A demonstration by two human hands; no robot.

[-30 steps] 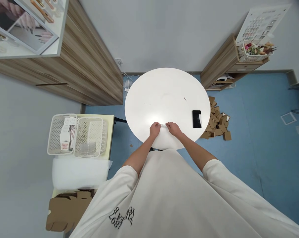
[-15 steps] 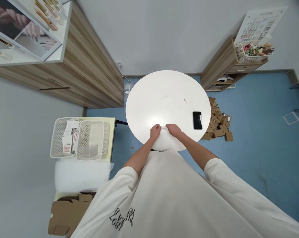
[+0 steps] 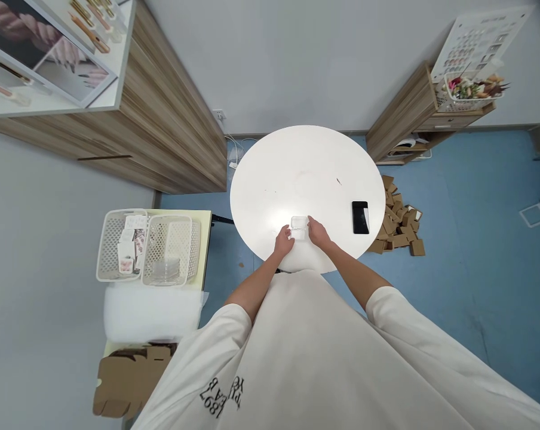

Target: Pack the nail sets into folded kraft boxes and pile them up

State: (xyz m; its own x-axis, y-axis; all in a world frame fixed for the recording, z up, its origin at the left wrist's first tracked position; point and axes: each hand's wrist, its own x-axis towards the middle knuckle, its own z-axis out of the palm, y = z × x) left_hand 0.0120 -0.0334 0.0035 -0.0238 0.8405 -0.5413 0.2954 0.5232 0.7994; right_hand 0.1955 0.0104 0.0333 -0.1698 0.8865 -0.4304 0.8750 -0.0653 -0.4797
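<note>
A small clear plastic box [image 3: 299, 228] lies opened out near the front edge of the round white table [image 3: 306, 161], its two shallow halves one above the other. At its left side my left hand [image 3: 284, 240] grips it, thumb and fingers bent round the edge. My right hand [image 3: 317, 232] holds the right side, with the fingertips by the upper half. Exactly how the fingers of the right hand touch the box is too small to see. A black phone [image 3: 360, 217] lies on the table to the right of my hands.
On a side table at left stand a white basket [image 3: 102, 251] with printed cards and another basket [image 3: 193, 248] with clear plastic boxes. White wrapping sheets [image 3: 151, 313] and folded cardboard [image 3: 122, 382] lie nearer me. Small brown boxes [image 3: 399, 230] are heaped on the floor at right.
The plastic box, a narrow closed strip between my hands before, now lies opened into two halves. My hands have moved slightly apart to its sides. The whole view has shifted a little.
</note>
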